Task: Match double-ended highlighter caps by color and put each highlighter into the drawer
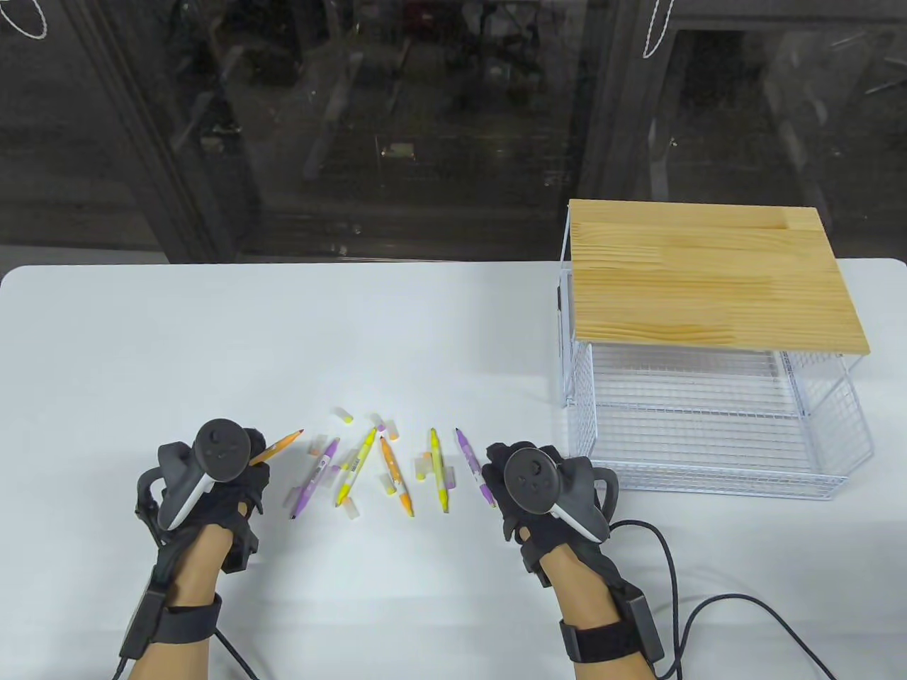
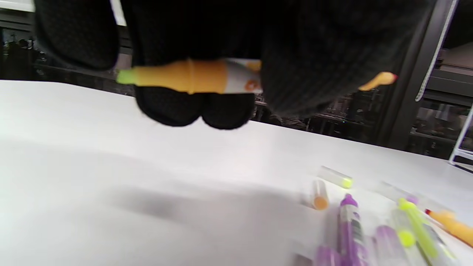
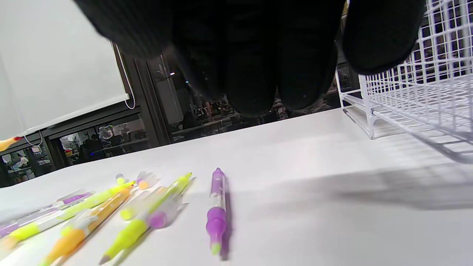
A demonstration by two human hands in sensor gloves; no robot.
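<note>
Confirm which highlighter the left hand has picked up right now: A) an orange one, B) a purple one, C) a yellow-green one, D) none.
A: the left hand grips an orange highlighter, its fingers curled round the barrel in the left wrist view, while the purple and yellow-green ones lie on the table.

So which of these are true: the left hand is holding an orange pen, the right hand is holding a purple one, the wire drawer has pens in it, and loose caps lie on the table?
1. The left hand holds an orange highlighter. True.
2. The right hand holds a purple highlighter. False: that pen lies on the table, and the hand holds nothing.
3. The wire drawer has pens in it. False: none show inside.
4. Loose caps lie on the table. True.
</note>
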